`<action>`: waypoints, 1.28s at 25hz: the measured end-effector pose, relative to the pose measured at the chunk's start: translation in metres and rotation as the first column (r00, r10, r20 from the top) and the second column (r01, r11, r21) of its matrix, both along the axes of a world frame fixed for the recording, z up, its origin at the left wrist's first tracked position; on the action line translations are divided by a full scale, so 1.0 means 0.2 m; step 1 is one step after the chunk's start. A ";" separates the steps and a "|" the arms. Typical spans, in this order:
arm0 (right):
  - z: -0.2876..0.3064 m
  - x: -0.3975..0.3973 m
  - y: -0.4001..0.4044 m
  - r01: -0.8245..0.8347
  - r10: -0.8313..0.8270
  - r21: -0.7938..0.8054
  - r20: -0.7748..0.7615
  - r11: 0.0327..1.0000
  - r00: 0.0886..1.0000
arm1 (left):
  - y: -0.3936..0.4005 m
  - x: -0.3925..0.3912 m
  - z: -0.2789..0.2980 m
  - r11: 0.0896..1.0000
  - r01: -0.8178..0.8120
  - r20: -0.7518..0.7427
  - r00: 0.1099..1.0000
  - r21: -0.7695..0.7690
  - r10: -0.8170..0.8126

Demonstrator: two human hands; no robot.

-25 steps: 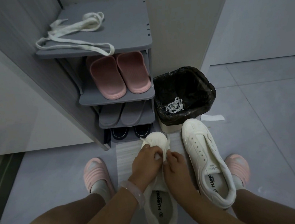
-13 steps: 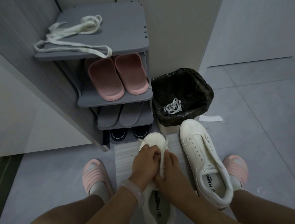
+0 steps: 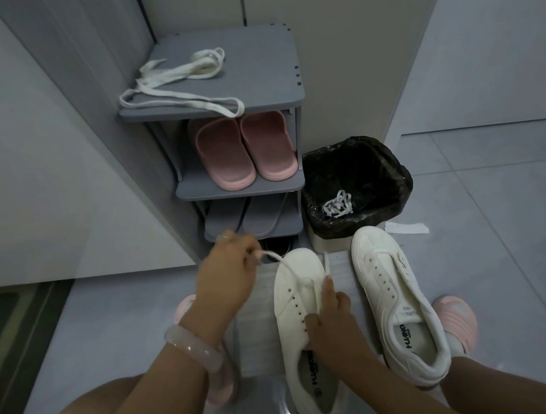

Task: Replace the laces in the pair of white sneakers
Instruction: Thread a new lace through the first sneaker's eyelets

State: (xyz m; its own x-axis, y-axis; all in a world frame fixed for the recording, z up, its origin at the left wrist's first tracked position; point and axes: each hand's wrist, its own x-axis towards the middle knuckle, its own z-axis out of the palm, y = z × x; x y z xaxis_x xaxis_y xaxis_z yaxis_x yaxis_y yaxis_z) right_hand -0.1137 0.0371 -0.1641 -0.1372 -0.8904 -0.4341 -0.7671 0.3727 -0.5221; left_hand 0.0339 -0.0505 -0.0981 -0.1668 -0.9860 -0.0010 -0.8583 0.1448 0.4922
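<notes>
1. Your left hand [image 3: 226, 275] is up and to the left of the shoe. Its fingers are curled tight and pinch one end of a white lace [image 3: 281, 261].
2. That lace runs from your left hand down to the first holes near the toe of the left sneaker [image 3: 301, 319].
3. Your right hand [image 3: 331, 326] rests on the same sneaker. Its fingers curl around the shoe's right side, and one finger points up along the other end of the lace. That end sticks up past the toe.
4. The left sneaker sits on the floor between your knees, toe pointing away from you. Most of its holes have no lace in them.
5. The right sneaker [image 3: 399, 298] lies just beside it, on the right. It has no lace at all.
6. Another long white lace [image 3: 177, 83] lies loose on top of the grey shoe rack [image 3: 253, 61]. One loop of it hangs over the front edge.
7. Pink slippers [image 3: 244, 150] sit on the shelf under that. Grey slippers [image 3: 249, 213] sit one shelf lower.
8. A bin with a black bag [image 3: 360, 167] stands right of the rack, touching the right sneaker's toe. A small bunch of old lace [image 3: 338, 204] lies inside it.
9. You wear a pale pink bracelet [image 3: 193, 347] on your left wrist and pink slippers on your feet.
</notes>
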 end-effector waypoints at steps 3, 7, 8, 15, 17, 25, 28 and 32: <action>0.05 -0.03 -0.09 -0.084 0.101 -0.343 0.034 0.936 0.994 | 0.06 -0.06 -0.04 0.940 0.262 -0.121 0.963 0.217 -0.240; 0.12 -0.04 -0.17 0.157 -0.012 -0.270 0.471 0.950 0.882 | 0.04 -0.10 -0.04 0.888 0.090 -0.487 0.858 0.451 0.160; 0.13 -0.06 -0.19 0.271 -0.112 -0.219 0.548 0.937 0.829 | 0.04 -0.10 -0.03 0.836 0.029 -0.564 0.751 0.549 0.344; 0.13 -0.04 -0.22 -0.059 0.094 -0.093 0.449 0.994 0.888 | 0.02 -0.13 -0.05 0.673 0.073 -0.666 0.257 0.736 0.701; 0.12 -0.02 -0.21 -0.086 0.117 -0.089 0.451 0.992 0.885 | 0.03 -0.13 -0.07 0.695 0.068 -0.679 0.299 0.716 0.670; 0.13 -0.05 -0.23 -0.356 0.371 -0.254 0.011 0.899 0.929 | 0.07 -0.10 -0.13 0.905 0.361 0.181 0.897 0.224 -0.403; 0.13 -0.05 -0.24 -0.408 0.415 -0.263 -0.034 0.874 0.909 | 0.06 -0.09 -0.15 0.882 0.400 0.148 0.884 0.248 -0.443; 0.11 -0.07 -0.27 -0.350 0.349 -0.220 -0.041 0.911 0.936 | 0.00 -0.04 -0.16 0.900 0.386 0.048 0.914 0.202 -0.403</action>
